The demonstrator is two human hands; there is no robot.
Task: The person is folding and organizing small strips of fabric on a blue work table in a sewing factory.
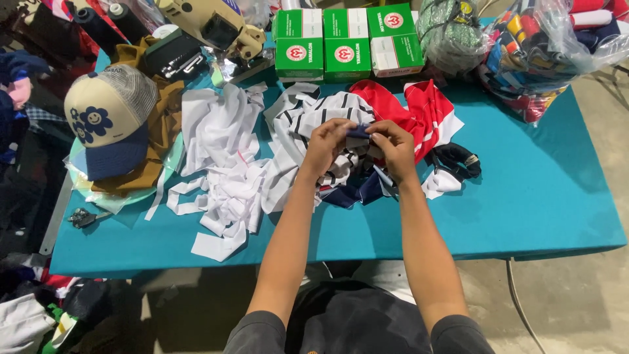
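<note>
Dark grey short sleeves, arms bare below; black trousers; no gloves, watch.

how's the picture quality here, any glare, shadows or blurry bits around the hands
Head view: even light, no strong glare on the teal table; soft shadow under its front edge. Left hand and right hand are fairly sharp, pinching a small dark fabric piece. The plastic bag shows slight sheen; wide-angle bending at the edges.

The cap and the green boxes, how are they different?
The cap is soft and rounded, cream and navy with a flower face; the green boxes are stiff, square-edged, green and white. The cap sits alone on brown cloth at the left; the boxes stand stacked in a row at the back. Both rest on the teal table.
</note>
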